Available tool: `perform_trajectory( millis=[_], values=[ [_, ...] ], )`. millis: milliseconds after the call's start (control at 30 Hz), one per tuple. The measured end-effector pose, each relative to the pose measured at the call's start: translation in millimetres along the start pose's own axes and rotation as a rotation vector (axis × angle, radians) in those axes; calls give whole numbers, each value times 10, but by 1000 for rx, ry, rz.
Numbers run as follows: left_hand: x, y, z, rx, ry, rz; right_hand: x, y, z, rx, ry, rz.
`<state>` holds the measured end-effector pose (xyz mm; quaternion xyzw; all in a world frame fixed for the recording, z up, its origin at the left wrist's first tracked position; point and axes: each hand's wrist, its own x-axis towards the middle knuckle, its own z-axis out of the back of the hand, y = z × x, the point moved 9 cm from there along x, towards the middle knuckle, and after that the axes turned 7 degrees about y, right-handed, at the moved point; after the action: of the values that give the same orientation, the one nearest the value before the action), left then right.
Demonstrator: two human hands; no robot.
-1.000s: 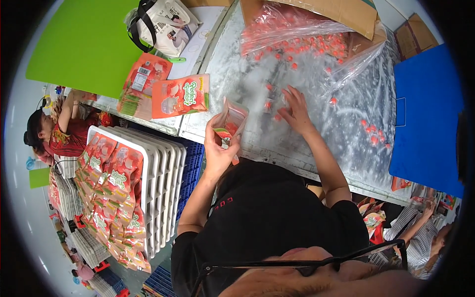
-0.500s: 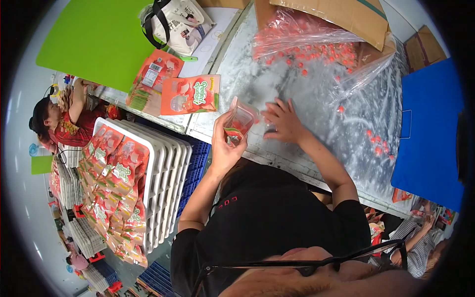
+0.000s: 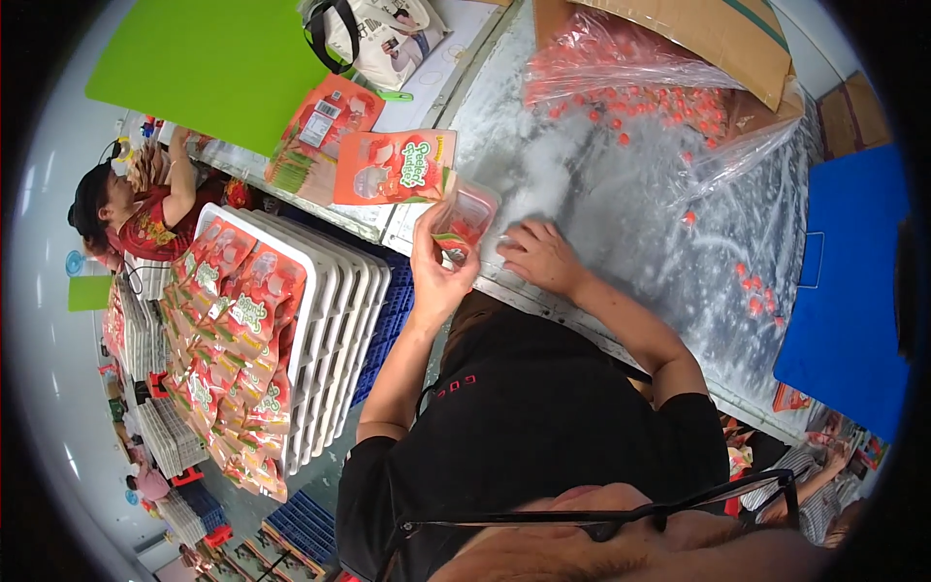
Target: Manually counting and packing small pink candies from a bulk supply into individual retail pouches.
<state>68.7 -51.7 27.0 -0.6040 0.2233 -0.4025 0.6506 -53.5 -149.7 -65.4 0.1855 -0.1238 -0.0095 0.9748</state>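
Note:
My left hand (image 3: 444, 264) is closed around a red pouch (image 3: 452, 242) at the table's near edge. A clear, box-shaped plastic piece (image 3: 477, 209) stands up at the pouch's mouth, and red pieces show through it. Just right of it, my right hand (image 3: 543, 258) rests on the tabletop, palm down, with bent fingers slightly apart. I see nothing in it, though its underside is hidden. Beyond my left hand lies a flat red pouch (image 3: 393, 167), overlapping another red pouch (image 3: 335, 116) with its back side up.
Small red balls (image 3: 640, 102) spill from a clear plastic bag in a cardboard box (image 3: 718, 29). More red balls (image 3: 754, 291) lie to the right, near a blue board (image 3: 849, 291). Stacked white trays (image 3: 325, 359) bear filled pouches (image 3: 228, 339) at left. A co-worker (image 3: 160, 209) sits beyond.
My right hand has come down and nearer to me onto the table, its spread fingers now bent. My left hand still holds the pouch. The whole view has shifted slightly.

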Motion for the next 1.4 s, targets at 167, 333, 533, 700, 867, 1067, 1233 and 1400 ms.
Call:
perform_trajectory(
  millis=[167,333,533,700,867,1067,1233,1400],
  values=[
    [0,-69,-108,306,54,-153,-95,-292,49,64,-105,-137],
    [-2,-267,-328,411,112,-214,-93,-589,911,1598,-814,-412],
    [65,-306,-554,399,150,-235,224,-250,1292,1359,-918,-103],
    [83,-285,-600,385,144,-220,198,-108,1447,1115,-872,-77],
    [116,-317,-704,376,159,-241,206,-136,1359,1175,-832,-183],
    [89,-328,-880,360,311,-286,251,-149,1709,594,-760,-397],
    [139,-82,-672,31,168,-74,97,-570,1998,140,-901,-230],
    [203,-121,-583,-275,113,109,-2,-2253,1322,-443,-627,-649]
  ],
)
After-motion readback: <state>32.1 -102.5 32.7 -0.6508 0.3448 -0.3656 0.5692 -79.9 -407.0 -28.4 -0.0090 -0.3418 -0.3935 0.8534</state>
